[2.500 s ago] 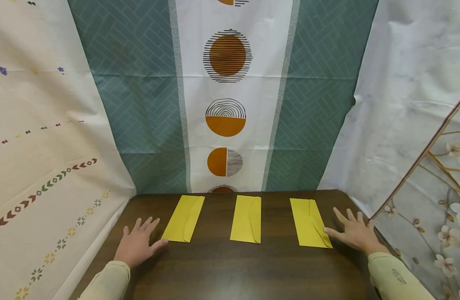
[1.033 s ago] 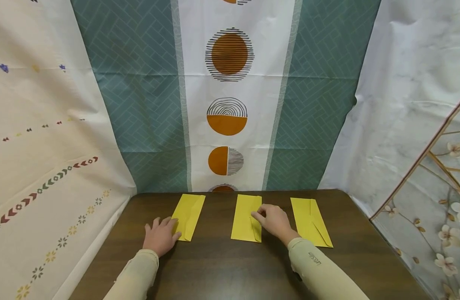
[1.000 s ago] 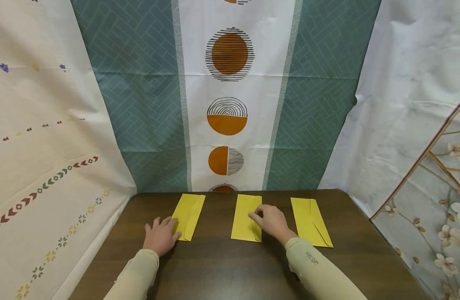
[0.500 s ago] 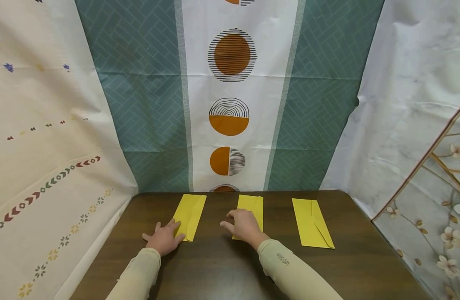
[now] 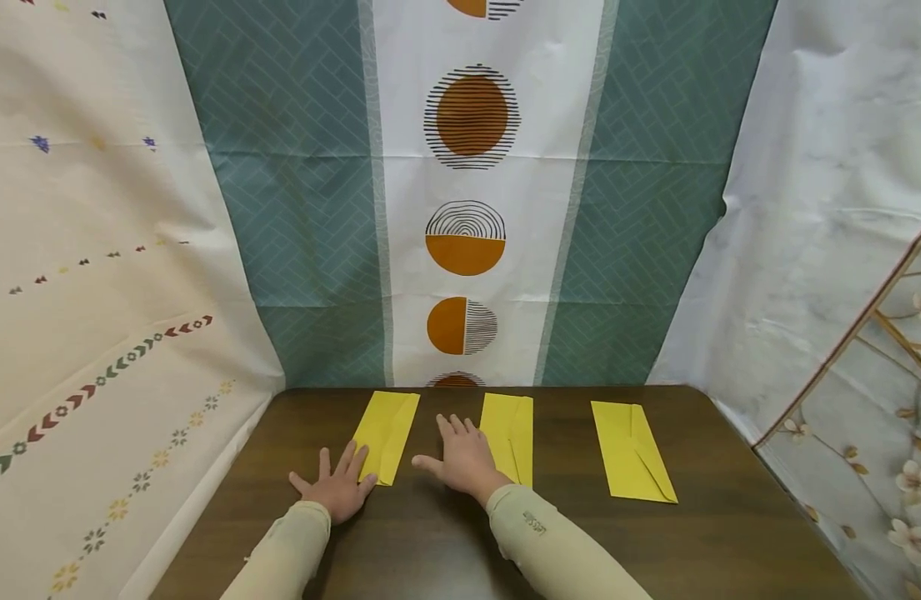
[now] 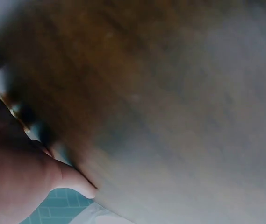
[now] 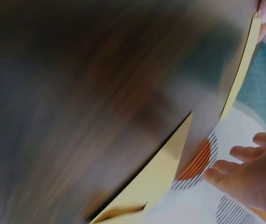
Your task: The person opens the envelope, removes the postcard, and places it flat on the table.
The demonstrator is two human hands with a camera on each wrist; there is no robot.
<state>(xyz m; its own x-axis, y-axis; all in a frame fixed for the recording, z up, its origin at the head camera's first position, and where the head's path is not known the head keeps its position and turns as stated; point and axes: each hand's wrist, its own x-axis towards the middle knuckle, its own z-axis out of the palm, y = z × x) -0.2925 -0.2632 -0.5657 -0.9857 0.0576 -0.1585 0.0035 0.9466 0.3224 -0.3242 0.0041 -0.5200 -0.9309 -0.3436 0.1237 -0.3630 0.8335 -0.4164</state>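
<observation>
Steady left envelope (image 5: 388, 433) lightly with left hand (image 5: 337, 490), fingers splayed; hold right hand (image 5: 463, 460), fingers extended, right of that envelope.

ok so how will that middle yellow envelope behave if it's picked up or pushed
The middle yellow envelope looks like thin paper, so it is probably light and may bend when lifted. Lying flat on the smooth-looking table, it would likely slide rather than tip.

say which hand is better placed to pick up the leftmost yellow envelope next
Probably the left hand: in the head view it overlaps the edge of the leftmost envelope, while the right hand is across a gap from it, partly in front of the middle envelope.
</observation>
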